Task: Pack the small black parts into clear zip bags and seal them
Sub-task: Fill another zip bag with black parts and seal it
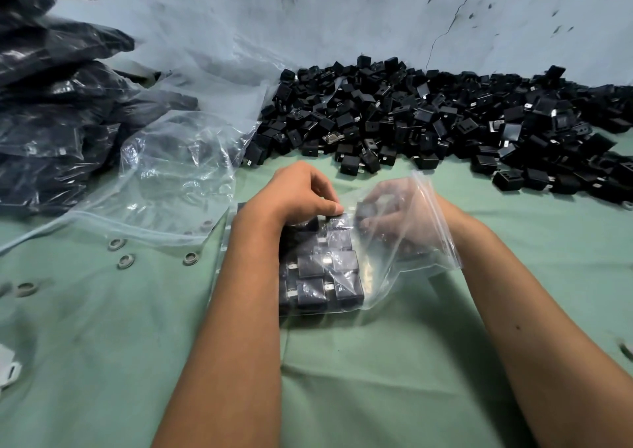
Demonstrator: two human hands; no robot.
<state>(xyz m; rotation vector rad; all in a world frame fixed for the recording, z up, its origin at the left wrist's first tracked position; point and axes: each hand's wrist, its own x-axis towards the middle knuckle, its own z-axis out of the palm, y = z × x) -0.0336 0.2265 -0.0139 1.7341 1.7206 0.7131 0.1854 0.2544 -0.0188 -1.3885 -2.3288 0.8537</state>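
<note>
A clear zip bag (404, 262) lies on the green cloth in front of me, with several small black parts (322, 272) lined up in rows inside. My left hand (298, 190) rests on top of the bag's far end, fingers curled and pinching the plastic over the parts. My right hand (387, 211) is inside the bag's open mouth, seen through the plastic, its fingers curled around a black part. A big loose heap of black parts (428, 118) lies beyond the hands.
Empty clear bags (178, 173) lie crumpled at the left. Filled bags of black parts (51, 104) are stacked at the far left. Several grey rings (125, 260) sit on the green cloth (342, 379). A pale wall stands behind the heap.
</note>
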